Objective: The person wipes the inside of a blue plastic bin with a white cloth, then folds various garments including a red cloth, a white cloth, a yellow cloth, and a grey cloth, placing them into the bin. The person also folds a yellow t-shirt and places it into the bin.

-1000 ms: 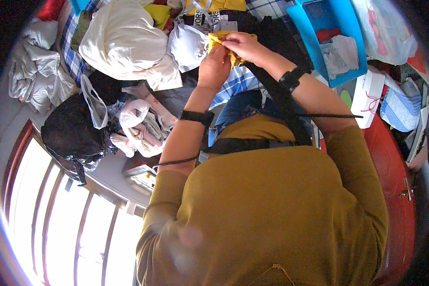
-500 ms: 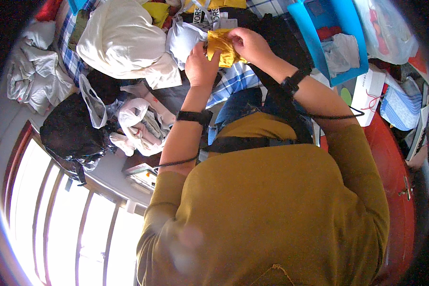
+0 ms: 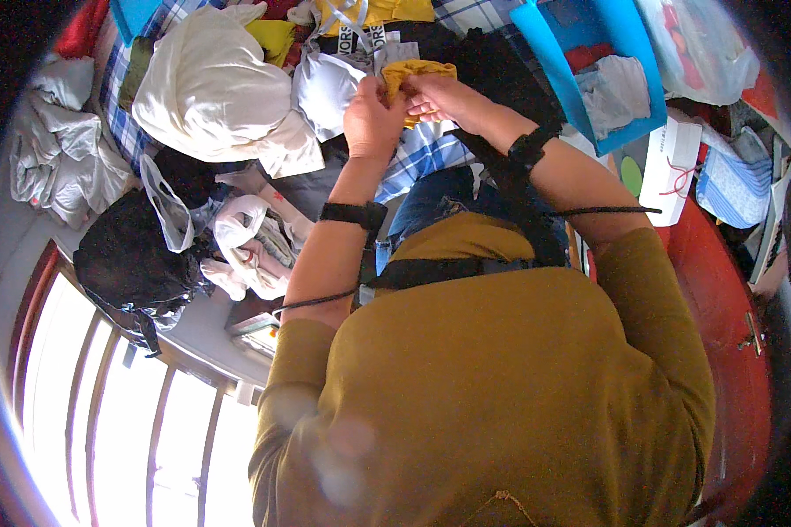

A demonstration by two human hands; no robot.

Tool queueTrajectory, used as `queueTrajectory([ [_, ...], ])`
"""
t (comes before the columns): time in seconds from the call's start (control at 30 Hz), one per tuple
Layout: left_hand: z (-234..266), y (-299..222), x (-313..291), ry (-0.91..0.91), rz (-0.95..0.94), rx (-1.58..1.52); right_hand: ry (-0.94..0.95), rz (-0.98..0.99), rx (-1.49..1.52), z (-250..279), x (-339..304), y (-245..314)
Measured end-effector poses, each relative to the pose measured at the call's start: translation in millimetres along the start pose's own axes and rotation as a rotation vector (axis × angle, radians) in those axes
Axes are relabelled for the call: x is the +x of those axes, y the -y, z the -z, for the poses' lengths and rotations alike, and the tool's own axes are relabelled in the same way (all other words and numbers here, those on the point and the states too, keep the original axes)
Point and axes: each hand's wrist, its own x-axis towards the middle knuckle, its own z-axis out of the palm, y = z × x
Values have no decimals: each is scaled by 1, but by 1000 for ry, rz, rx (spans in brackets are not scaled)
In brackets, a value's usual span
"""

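Note:
Bunched mustard-yellow cloth (image 3: 420, 69), small and garment-like, is gathered between my two hands at the top middle. My left hand (image 3: 375, 125) pinches its left side, with thumb and fingers closed. From the right, my right hand (image 3: 448, 98) has its curled fingers on the same cloth, close to the left hand's fingertips. Just left of them lies a pale lilac, bra-like piece (image 3: 327, 88) with a rounded cup. Printed grey straps (image 3: 360, 37) lie beyond it, by another yellow cloth (image 3: 394, 10). The fingers hide part of the cloth I hold.
A large cream cloth (image 3: 206, 88) is heaped at the left, on a blue checked cover (image 3: 426, 156). Blue bin (image 3: 620, 132) with clothes stands at the right, beside a clear plastic bag (image 3: 699, 53). Black bag (image 3: 127, 255) lies lower left; a red door (image 3: 721, 325) is at right.
My right hand has come left and slightly down, closer to my left hand. The yellow cloth, spread flatter between the hands before, is now folded and bunched. The view has shifted slightly.

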Motion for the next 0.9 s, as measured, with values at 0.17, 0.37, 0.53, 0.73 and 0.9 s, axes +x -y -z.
queueTrajectory([
  [0.17, -16, -25, -5, 206, -31, -83, 11, -34, 180, 11, -24, 6],
  [0.37, -33, -26, -6, 213, -149, -389, -287, 185, -155, 33, -12, -8],
  [0.53, -22, -10, -11, 125, 105, -122, -546, 297, -808, 44, 0, -13],
  [0.73, -33, -3, -16, 243, 130, -61, -668, 239, -1042, 32, -10, -4],
  [0.9, -52, -6, -13, 293, 128, 89, -911, 573, -1265, 28, -17, 4],
])
